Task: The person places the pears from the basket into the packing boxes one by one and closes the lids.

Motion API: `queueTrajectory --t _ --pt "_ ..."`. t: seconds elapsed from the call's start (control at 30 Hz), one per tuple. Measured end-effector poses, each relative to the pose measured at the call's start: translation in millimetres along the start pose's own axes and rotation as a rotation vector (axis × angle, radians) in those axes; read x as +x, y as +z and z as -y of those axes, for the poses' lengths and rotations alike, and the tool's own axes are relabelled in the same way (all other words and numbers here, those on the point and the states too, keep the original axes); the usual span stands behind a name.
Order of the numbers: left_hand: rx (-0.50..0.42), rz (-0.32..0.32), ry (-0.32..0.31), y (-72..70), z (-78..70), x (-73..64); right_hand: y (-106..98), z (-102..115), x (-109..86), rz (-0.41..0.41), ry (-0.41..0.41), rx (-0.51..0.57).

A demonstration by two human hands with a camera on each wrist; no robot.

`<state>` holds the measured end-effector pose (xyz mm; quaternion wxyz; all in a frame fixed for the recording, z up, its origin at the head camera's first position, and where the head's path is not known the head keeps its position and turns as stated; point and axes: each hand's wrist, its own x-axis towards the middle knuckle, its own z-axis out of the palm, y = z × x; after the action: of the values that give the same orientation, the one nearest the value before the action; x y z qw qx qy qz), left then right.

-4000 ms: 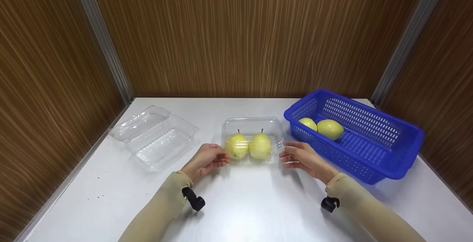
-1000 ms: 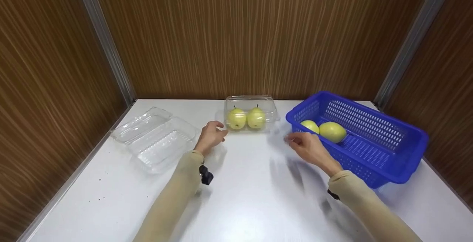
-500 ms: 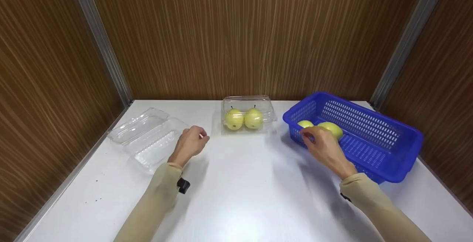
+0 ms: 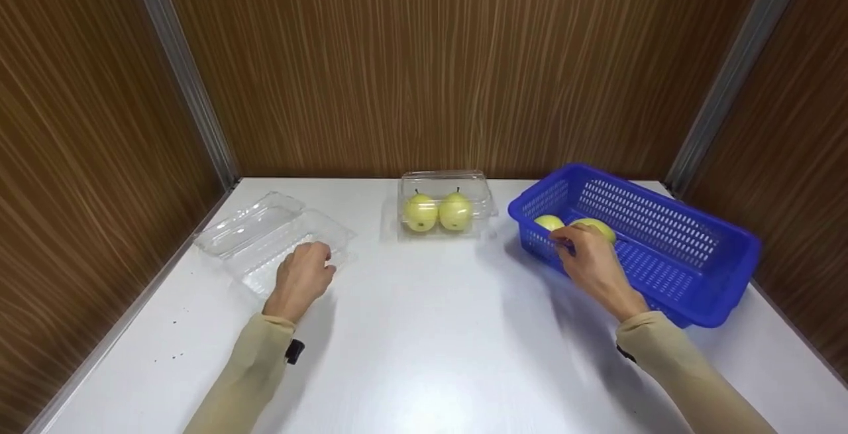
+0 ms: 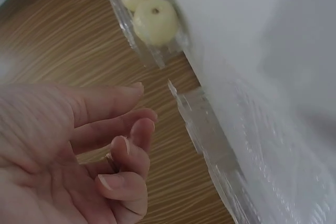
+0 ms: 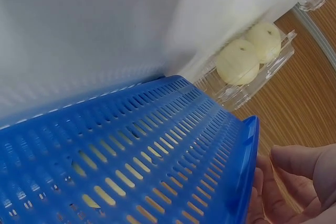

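Loosely curled and holding nothing, my left hand (image 4: 303, 279) hovers over the near part of an unfolded clear plastic clamshell box (image 4: 255, 228) on the left. In the left wrist view, the fingers of the left hand (image 5: 105, 145) are apart from the box. My right hand (image 4: 593, 265) is over the near rim of the blue basket (image 4: 689, 222), fingers bent and pointing toward two yellow pears, the left pear (image 4: 549, 222) and the right pear (image 4: 599, 227), partly hidden by it. In the right wrist view, the right hand (image 6: 299, 182) shows no fruit in its grasp.
A closed clear box (image 4: 480, 189) with two yellow pears (image 4: 421, 213) inside stands at the back middle near the wood-grain wall (image 4: 424, 69). The white table (image 4: 424, 341) lies in front, with small dark specks at left.
The box with two pears went from between both hands back toward the wall, and both hands let go. Since then my left hand moved left over the unfolded box, my right to the basket.
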<state>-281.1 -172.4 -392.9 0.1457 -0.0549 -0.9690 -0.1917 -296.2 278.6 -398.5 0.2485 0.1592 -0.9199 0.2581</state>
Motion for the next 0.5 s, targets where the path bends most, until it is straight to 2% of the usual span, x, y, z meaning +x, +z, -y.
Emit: queueTrajectory --t 0.1,0.2,0.37,0.5 --pt "0.047 -0.014 0.022 -2.4 5.5 -5.7 0 0 -0.1 0.003 0.018 0.006" --pt "0.090 -0.001 0.035 -6.7 10.2 -10.8 0 -1 0.1 0.007 0.036 0.018" --pt "0.136 0.059 0.019 -17.7 19.0 -18.8 1 0 1.8 0.003 0.037 0.035" --pt "0.140 0.136 -0.012 -24.3 26.7 -22.6 0 1 2.8 0.029 0.054 0.049"
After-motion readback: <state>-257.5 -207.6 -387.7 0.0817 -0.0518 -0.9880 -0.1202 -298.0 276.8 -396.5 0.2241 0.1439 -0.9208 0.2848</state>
